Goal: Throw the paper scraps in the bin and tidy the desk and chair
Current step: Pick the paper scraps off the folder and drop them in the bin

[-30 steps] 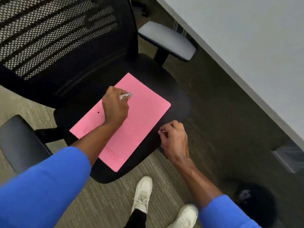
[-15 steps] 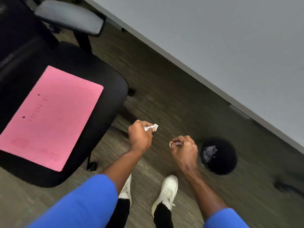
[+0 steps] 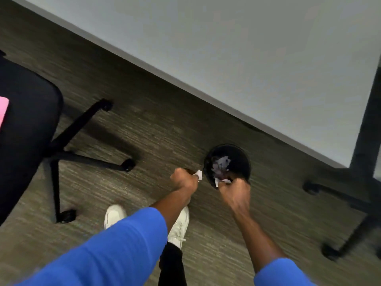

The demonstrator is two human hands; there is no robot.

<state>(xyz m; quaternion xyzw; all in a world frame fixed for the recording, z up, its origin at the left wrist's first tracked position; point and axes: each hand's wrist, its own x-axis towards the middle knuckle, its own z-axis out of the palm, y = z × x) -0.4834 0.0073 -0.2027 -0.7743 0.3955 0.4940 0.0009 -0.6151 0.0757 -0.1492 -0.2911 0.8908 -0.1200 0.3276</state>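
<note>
Swung right since half a second ago: chair [image 3: 26, 129] now pushed to the left edge, bin [image 3: 239, 159] pulled up to centre, both hands carried from open floor over to the bin.

Far left: chair seat cut off by the frame, backrest and armrests out of view. Only a sliver of pink sheet [image 3: 3, 112] showing on the seat, rest cropped; any print on it unreadable. Chair base [image 3: 82, 155] with black legs and castors visible on grey carpet [image 3: 144, 129].

Centre left: blue sleeve [image 3: 107, 250] filling the lower frame, partly covering white shoes [image 3: 179, 226]; near shoe mostly hidden behind the forearm.

Centre: left hand [image 3: 183, 179] closed in a fist, pinching a white paper scrap [image 3: 199, 174] at the fingertips, just left of the bin rim, not over the opening. Motion blur, scrap shape vague.

Right of that: right hand [image 3: 235, 189] also fisted, clamped on a second scrap [image 3: 221, 181] poking out at the near rim of the bin. Near rim partly hidden behind this hand.

Bin: round, black, on the floor just below the counter [image 3: 247, 58] edge. Crumpled pale paper [image 3: 221, 164] inside; depth and amount hard to judge, interior dark. No label readable.

Upper right: pale grey counter top, bare where visible, cut off top and right. Far right: dark base of a second chair [image 3: 350, 203], blurred and cropped.

No legible writing or brand anywhere.
</note>
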